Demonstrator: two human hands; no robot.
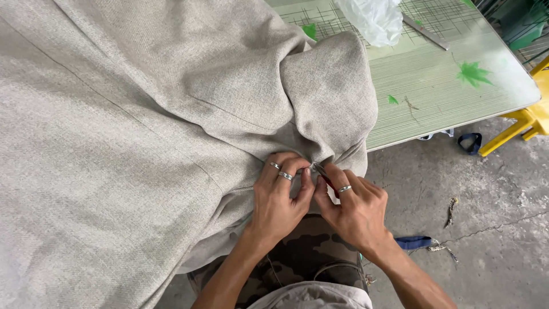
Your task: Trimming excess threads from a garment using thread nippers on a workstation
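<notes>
A large grey cloth [143,126] is spread over the table [434,86] and hangs off its near edge. A fold of the cloth at that edge is pinched by the fingers of the left hand [277,197]. Small red-handled snips [323,174] are gripped by the right hand [351,206], their metal tip touching the cloth just beside the left fingertips. A white plastic bag [372,20] is seen on the table behind.
</notes>
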